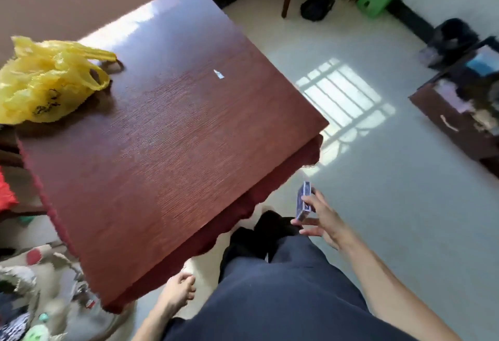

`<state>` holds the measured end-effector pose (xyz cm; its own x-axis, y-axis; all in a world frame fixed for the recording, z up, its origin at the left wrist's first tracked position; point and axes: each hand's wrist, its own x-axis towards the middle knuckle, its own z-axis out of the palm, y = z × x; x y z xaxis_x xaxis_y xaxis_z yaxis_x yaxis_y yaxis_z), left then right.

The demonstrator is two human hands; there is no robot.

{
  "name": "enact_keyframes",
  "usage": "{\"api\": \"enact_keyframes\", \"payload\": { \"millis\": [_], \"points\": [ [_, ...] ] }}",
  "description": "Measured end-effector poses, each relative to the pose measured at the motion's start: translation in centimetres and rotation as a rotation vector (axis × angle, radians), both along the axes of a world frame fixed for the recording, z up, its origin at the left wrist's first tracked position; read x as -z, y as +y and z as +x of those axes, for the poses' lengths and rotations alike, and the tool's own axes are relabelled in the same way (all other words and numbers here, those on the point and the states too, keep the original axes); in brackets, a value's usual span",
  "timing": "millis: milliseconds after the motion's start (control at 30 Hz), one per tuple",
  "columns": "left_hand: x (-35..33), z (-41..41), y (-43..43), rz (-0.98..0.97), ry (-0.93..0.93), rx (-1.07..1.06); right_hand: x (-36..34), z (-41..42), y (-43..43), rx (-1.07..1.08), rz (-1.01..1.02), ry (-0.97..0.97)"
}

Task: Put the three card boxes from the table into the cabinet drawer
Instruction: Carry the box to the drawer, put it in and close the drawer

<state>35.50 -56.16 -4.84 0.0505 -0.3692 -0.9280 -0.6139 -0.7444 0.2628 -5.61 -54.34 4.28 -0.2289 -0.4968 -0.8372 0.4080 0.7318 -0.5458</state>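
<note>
Right hand (322,219) gripping card box (304,201); left hand (179,290) empty

The bench (167,135) was a dark red-brown wooden top with a visible grain, seen tilted, its scalloped apron showing along the near edge. A crumpled yellow plastic bag (46,81) with black print lay on its far left corner. A small white scrap (218,74) lay near the middle. Window light glared across the far end.
</note>
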Motion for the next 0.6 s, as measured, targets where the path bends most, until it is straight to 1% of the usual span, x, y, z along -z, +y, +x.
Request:
{"api": "enact_keyframes", "payload": {
  "millis": [133, 267, 333, 400, 500, 600],
  "points": [
    [-0.8, -8.4, -3.9, -0.057, 0.001, 0.375, 0.0, -2.9, 7.4, 0.34, 0.012, -0.018],
    [-2.0, -19.2, -6.0, -0.172, 0.072, 0.612, 0.6, -5.5, 13.4, 0.539, 0.035, 0.07],
    [-2.4, -24.6, -6.4, -0.201, 0.126, 0.672, 1.1, -7.3, 16.4, 0.623, 0.01, 0.058],
    [-2.9, -29.6, -6.4, -0.219, 0.15, 0.741, 1.4, -9.4, 19.1, 0.727, -0.024, -0.007],
    [-3.4, -35.7, -5.6, -0.264, 0.122, 0.907, 1.2, -13.1, 22.7, 0.854, -0.081, -0.08],
    [-3.7, -40.1, -4.7, -0.265, 0.108, 0.949, 1.0, -16.5, 25.3, 0.896, -0.112, -0.083]
  ]
}}
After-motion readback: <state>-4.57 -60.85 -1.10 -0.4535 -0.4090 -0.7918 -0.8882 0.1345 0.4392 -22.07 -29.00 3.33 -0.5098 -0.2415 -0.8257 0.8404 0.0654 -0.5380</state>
